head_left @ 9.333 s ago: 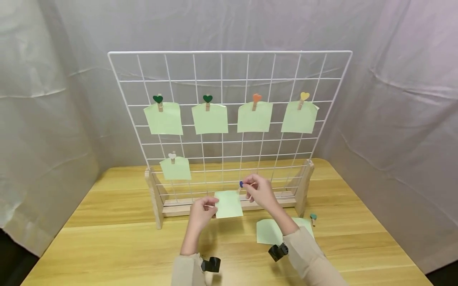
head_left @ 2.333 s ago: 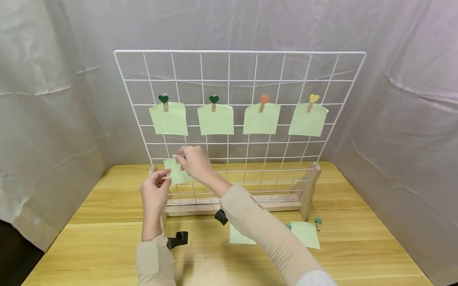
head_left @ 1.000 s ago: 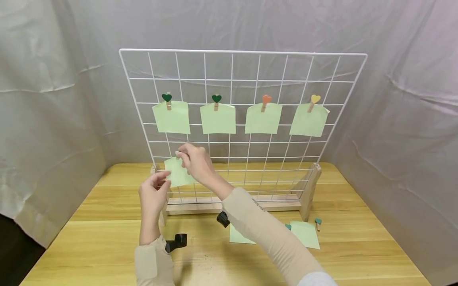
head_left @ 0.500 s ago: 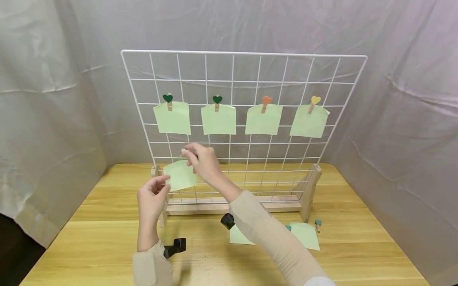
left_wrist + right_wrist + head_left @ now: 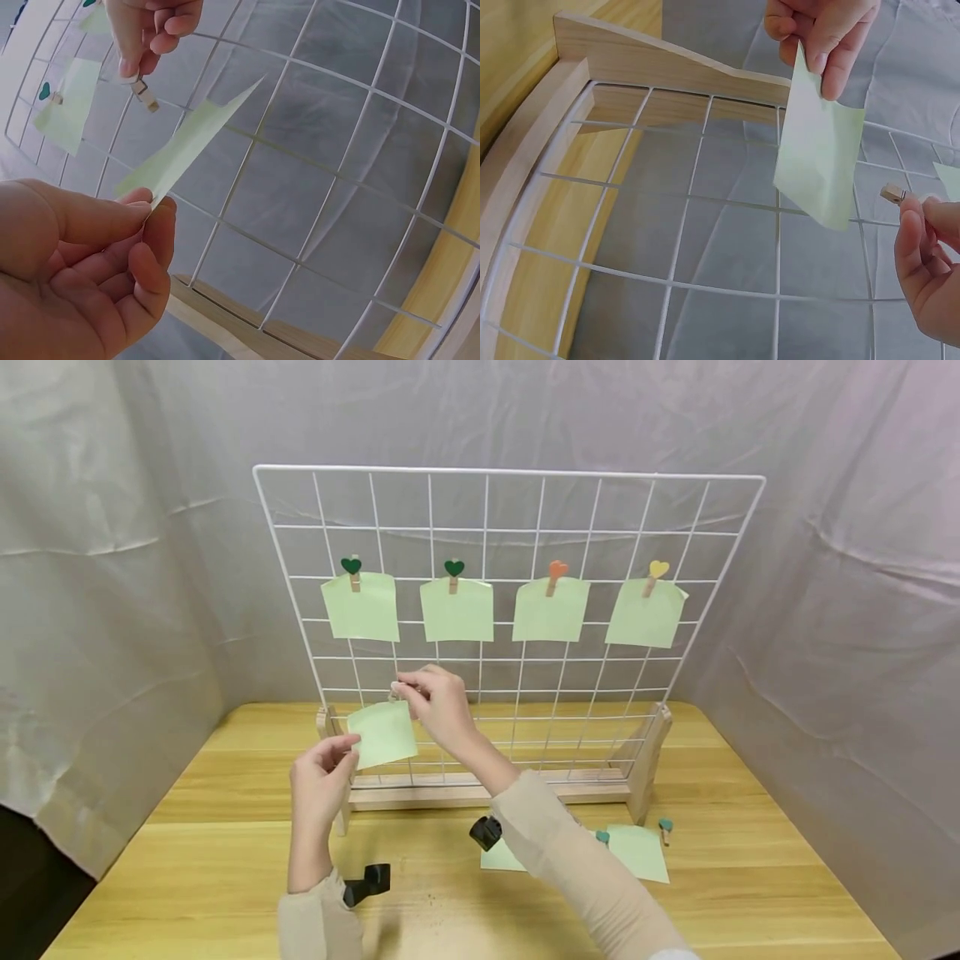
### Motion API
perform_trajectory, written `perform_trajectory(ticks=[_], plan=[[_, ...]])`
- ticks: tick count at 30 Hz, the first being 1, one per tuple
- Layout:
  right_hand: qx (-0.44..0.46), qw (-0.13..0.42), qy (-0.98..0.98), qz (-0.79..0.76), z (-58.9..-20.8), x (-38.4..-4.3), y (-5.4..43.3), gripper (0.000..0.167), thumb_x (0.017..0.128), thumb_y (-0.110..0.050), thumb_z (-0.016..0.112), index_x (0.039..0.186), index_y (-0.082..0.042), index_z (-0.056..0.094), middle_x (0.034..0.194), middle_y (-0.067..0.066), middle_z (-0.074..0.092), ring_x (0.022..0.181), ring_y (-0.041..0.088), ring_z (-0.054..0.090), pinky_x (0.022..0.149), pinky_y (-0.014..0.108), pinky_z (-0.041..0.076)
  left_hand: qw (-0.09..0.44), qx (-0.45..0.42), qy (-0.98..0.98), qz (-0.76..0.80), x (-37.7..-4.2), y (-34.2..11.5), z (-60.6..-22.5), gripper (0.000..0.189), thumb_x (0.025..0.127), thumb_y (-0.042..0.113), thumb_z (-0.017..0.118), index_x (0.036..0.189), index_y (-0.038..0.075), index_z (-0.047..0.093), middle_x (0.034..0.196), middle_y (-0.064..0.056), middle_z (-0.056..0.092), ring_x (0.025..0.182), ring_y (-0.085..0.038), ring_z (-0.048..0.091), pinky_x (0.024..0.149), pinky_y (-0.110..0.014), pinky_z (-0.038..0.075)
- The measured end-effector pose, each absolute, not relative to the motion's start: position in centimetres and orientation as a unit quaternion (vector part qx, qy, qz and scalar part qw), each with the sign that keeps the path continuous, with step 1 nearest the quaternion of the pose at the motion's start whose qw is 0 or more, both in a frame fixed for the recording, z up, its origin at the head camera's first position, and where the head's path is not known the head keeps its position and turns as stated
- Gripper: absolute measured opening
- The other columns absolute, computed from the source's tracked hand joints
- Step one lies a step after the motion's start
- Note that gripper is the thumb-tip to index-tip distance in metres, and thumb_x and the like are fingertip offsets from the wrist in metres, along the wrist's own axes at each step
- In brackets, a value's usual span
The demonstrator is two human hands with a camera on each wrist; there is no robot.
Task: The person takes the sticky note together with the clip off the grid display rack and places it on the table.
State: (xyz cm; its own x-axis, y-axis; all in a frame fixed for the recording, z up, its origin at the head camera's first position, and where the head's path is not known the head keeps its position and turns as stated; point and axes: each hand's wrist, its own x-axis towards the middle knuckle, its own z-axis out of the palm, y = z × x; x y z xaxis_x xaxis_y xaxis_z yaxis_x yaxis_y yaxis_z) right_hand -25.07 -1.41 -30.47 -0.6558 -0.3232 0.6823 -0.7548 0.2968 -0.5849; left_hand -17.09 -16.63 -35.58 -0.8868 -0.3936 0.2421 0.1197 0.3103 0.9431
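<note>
My left hand (image 5: 318, 781) pinches the left edge of a pale green paper note (image 5: 384, 735) between thumb and fingers. In both wrist views the note stands apart from the wire. To its upper right, my right hand (image 5: 442, 706) pinches a small wooden clothespin (image 5: 144, 94) with a white heart (image 5: 397, 687). The left wrist view and right wrist view show a gap between clothespin (image 5: 892, 193) and note (image 5: 821, 150). Behind both hands stands a white wire grid (image 5: 510, 677), where several green notes (image 5: 458, 612) hang in a row under heart clothespins (image 5: 453, 570).
Wooden feet (image 5: 647, 764) and a base bar (image 5: 491, 797) support the grid on the wooden table (image 5: 225, 852). Green notes (image 5: 639, 853) and teal heart clothespins (image 5: 666, 831) lie at the front right, partly behind the right sleeve (image 5: 585, 868). Grey cloth (image 5: 135, 577) surrounds the table.
Earlier, the note hung at the grid's lower left under the white-heart clothespin. Now the clothespin is off it, my right hand has moved right, and the note has come down slightly in my left hand.
</note>
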Motion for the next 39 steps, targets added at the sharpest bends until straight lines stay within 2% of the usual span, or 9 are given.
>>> perform_trajectory(ticks=[5,12,17,20,23,27,30,35,39], plan=[[0.338,0.205,-0.770,0.500,-30.9,-25.0,-1.0,0.021,0.090,-0.004,0.065,0.103,0.012,0.070,0.083,0.023,0.067,0.052,0.028,0.060,0.047,0.011,0.043,0.209,0.090,-0.780,-0.583,-17.0,-16.7,-35.9,0.021,0.091,-0.004,0.057,0.109,-0.009,0.066,0.073,0.010,0.056,0.064,-0.001,0.047,0.057,-0.015,0.042],[0.319,0.185,-0.770,0.520,-31.6,-25.0,-0.1,0.020,0.090,-0.004,0.065,0.100,0.013,0.070,0.079,0.024,0.066,0.055,0.037,0.062,0.046,0.012,0.044,0.206,0.100,-0.772,-0.593,-16.8,-16.6,-36.0,0.024,0.089,-0.006,0.060,0.112,-0.009,0.065,0.086,0.003,0.061,0.070,0.005,0.053,0.063,-0.011,0.046],[0.313,0.166,-0.762,0.541,-32.3,-25.0,0.5,0.018,0.090,-0.002,0.064,0.098,0.013,0.069,0.078,0.027,0.067,0.055,0.042,0.060,0.045,0.011,0.041,0.206,0.095,-0.776,-0.588,-16.7,-16.7,-36.4,0.023,0.088,-0.007,0.060,0.111,-0.010,0.065,0.087,0.001,0.061,0.069,0.004,0.053,0.063,-0.011,0.045],[0.309,0.160,-0.760,0.548,-32.7,-24.9,0.8,0.015,0.090,-0.001,0.064,0.094,0.012,0.069,0.076,0.028,0.068,0.052,0.037,0.058,0.045,0.012,0.041,0.199,0.097,-0.780,-0.586,-16.8,-16.7,-36.6,0.022,0.089,-0.008,0.059,0.110,-0.010,0.065,0.087,0.000,0.061,0.069,0.003,0.052,0.063,-0.012,0.046],[0.300,0.151,-0.759,0.558,-33.0,-24.8,1.0,0.012,0.090,-0.001,0.065,0.091,0.010,0.067,0.077,0.028,0.069,0.049,0.025,0.056,0.045,0.013,0.042,0.196,0.092,-0.782,-0.585,-16.8,-16.8,-36.9,0.022,0.089,-0.008,0.058,0.110,-0.011,0.065,0.087,-0.002,0.062,0.067,0.003,0.052,0.062,-0.013,0.047],[0.289,0.135,-0.758,0.569,-33.4,-24.7,1.4,0.009,0.090,0.000,0.064,0.089,0.009,0.064,0.080,0.029,0.069,0.049,0.012,0.053,0.045,0.024,0.050,0.187,0.086,-0.781,-0.590,-16.8,-16.8,-37.4,0.022,0.089,-0.008,0.058,0.110,-0.012,0.064,0.086,-0.002,0.062,0.065,0.002,0.052,0.062,-0.014,0.049],[0.281,0.122,-0.763,0.569,-33.8,-24.7,1.7,0.008,0.090,0.001,0.063,0.089,0.009,0.065,0.079,0.028,0.069,0.049,0.012,0.053,0.045,0.030,0.052,0.176,0.086,-0.781,-0.592,-16.7,-16.9,-37.7,0.023,0.089,-0.008,0.059,0.111,-0.012,0.063,0.086,-0.003,0.063,0.065,0.002,0.053,0.062,-0.013,0.049],[0.262,0.092,-0.771,0.573,-34.7,-24.6,2.2,0.009,0.089,0.002,0.063,0.092,0.010,0.067,0.082,0.029,0.069,0.049,0.016,0.054,0.045,0.022,0.048,0.161,0.089,-0.788,-0.588,-16.8,-16.9,-38.2,0.023,0.090,-0.008,0.058,0.112,-0.012,0.063,0.093,-0.013,0.064,0.065,0.002,0.053,0.061,-0.013,0.049],[0.253,0.058,-0.767,0.587,-35.4,-24.6,2.5,0.012,0.089,0.003,0.063,0.095,0.012,0.069,0.083,0.031,0.069,0.049,0.014,0.054,0.046,0.023,0.048,0.156,0.090,-0.789,-0.588,-16.7,-16.7,-38.5,0.023,0.089,-0.008,0.058,0.111,-0.012,0.063,0.096,-0.017,0.064,0.065,0.001,0.053,0.061,-0.014,0.049]])
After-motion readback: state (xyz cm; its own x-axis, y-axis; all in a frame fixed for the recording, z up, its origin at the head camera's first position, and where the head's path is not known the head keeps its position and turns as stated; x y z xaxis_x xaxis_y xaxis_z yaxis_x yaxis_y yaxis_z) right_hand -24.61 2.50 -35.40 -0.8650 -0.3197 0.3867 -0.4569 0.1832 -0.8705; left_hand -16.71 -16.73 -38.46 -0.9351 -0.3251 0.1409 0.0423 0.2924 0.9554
